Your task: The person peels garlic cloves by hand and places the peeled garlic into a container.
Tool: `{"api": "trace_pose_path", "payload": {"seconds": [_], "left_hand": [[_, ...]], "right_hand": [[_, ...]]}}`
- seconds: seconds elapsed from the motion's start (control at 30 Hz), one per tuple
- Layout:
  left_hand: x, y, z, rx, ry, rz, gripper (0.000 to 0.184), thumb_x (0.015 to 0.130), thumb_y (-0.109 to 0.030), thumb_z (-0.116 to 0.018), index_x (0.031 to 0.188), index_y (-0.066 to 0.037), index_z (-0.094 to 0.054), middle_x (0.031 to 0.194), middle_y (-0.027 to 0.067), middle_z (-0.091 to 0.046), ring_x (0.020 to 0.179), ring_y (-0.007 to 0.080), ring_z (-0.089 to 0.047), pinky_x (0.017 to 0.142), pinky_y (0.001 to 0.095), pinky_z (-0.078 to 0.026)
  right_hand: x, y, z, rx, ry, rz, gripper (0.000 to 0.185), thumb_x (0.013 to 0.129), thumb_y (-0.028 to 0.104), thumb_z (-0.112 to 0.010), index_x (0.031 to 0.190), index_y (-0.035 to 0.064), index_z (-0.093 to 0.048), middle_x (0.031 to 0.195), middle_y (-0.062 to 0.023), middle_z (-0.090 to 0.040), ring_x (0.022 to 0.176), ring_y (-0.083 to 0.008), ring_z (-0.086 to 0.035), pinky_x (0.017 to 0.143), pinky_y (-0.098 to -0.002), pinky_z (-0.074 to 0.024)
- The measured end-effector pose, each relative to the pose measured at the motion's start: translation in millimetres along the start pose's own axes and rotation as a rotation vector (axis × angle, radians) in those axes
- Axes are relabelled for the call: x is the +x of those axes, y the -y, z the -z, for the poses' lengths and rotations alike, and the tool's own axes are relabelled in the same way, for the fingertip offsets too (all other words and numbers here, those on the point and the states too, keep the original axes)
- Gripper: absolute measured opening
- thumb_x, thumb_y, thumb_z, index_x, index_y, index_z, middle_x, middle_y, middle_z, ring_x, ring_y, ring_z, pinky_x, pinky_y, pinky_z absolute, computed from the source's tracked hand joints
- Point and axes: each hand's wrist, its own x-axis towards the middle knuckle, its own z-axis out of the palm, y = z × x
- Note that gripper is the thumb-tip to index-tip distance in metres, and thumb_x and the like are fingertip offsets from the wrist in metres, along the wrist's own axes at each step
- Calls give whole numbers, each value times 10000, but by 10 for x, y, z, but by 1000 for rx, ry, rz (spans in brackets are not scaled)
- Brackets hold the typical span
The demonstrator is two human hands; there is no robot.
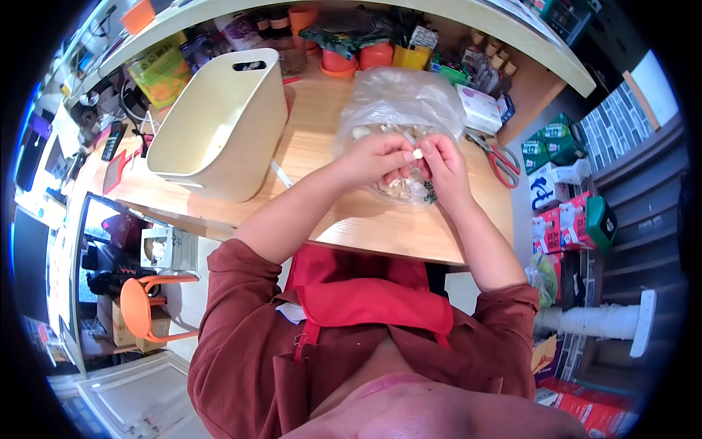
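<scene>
Both hands meet over the table, fingertips drawn close together around one small white piece (417, 154), rounded and smooth-looking. The left hand (385, 159) holds it from one side in a narrow pinch, thumb and fingers bent inwards; the right hand (443, 165) closes on the other side just as narrowly, its fingers curled. The piece is too small to tell its exact outline.

Directly beneath the grip lies a heap of pale pieces (397, 192), cream to light brown, uneven and loosely piled. A thin, see-through plastic bag (398, 94) is around and behind them, its film crinkled and shiny, spreading away from the person beyond the hands. A little dark green bit (430, 192) lies at the edge of the heap, near the right hand.

To the right of the grip, scissors (502, 162) with red and grey looped handles lie on the smooth, light wood-grain table (409, 233). Well to the left stands a deep cream bin (267, 143), upright, with rounded corners, smooth walls and an oval handle hole. A narrow white strip (281, 173) lies between the bin and the left forearm.
</scene>
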Motion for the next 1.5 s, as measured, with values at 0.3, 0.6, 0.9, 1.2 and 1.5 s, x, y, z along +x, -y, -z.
{"api": "trace_pose_path", "payload": {"seconds": [0.3, 0.6, 0.9, 1.2, 1.5], "left_hand": [[-26, -61, -54, 115, -97, -48, 94, 878, -113, -521, 858, -33, -564, 693, 1, -558, 523, 32, -447, 475, 164, -363], [-11, 36, -28, 287, -189, -147, 84, 846, -90, -561, 868, -9, -564, 715, -12, -557, 560, 21, -480, 492, 172, -386], [15, 115, 60, 358, -283, -203, 17, 797, -17, -545, 813, -16, -538, 713, -8, -553, 618, 30, -502, 533, 175, -397], [30, 38, 12, 551, -419, -227, 28, 786, -28, -575, 803, -6, -574, 710, -15, -566, 591, 29, -502, 524, 175, -405], [58, 49, 1, 488, -439, -379, 118, 799, -27, -613, 913, 3, -604, 759, 6, -586, 659, 44, -531, 580, 177, -432]], "right_hand": [[24, 29, 9, 144, 71, -43, 173, 919, 220, -489, 923, 50, -515, 734, 11, -527, 568, -38, -444, 501, -170, -360], [31, 2, -1, 73, 35, -26, 164, 911, 208, -507, 923, 45, -524, 727, -6, -538, 574, -53, -469, 506, -183, -377], [63, -15, 84, 318, 78, -127, 178, 917, 227, -492, 932, 55, -533, 717, -15, -564, 566, -59, -500, 505, -187, -397], [94, -13, 113, 602, 191, -239, 129, 908, 146, -491, 980, 45, -528, 822, -50, -601, 648, -84, -545, 563, -199, -444], [86, -40, 101, 452, 225, -143, 196, 838, 19, -558, 1030, 18, -519, 968, -58, -581, 818, -119, -568, 711, -233, -472]]}}
